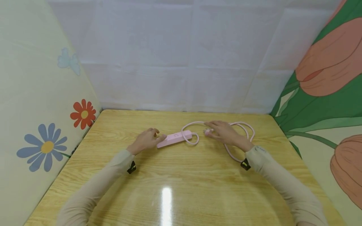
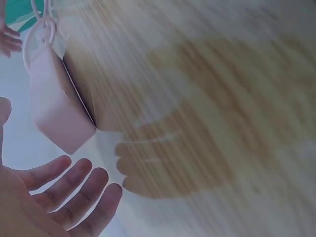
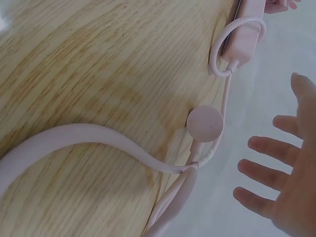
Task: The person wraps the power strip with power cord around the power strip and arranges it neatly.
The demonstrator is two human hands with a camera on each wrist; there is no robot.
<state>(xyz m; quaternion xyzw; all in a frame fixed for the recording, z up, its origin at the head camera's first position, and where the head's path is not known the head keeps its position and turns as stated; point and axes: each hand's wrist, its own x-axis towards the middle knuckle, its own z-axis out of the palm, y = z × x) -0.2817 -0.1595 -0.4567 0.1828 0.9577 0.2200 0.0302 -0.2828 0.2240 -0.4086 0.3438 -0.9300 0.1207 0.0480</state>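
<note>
A pale pink, long rectangular plastic power strip [image 1: 170, 140] lies slantwise on a glossy yellow wood-grain table [image 1: 192, 188], its small dark socket holes facing up. From its right end runs a smooth pink round-section cord [image 3: 79, 133], one loop crossing over the strip's top and wider curves spreading to the right. The pink plug with a round end [image 3: 205, 123] lies right of the strip.

The person's left hand [image 1: 145, 139] is beside the strip's left end, fingers spread and holding nothing; the right hand [image 1: 224, 132] hangs over the plug, fingers apart and loosely extended, gripping nothing. Whether it touches the plug, I cannot tell.
</note>
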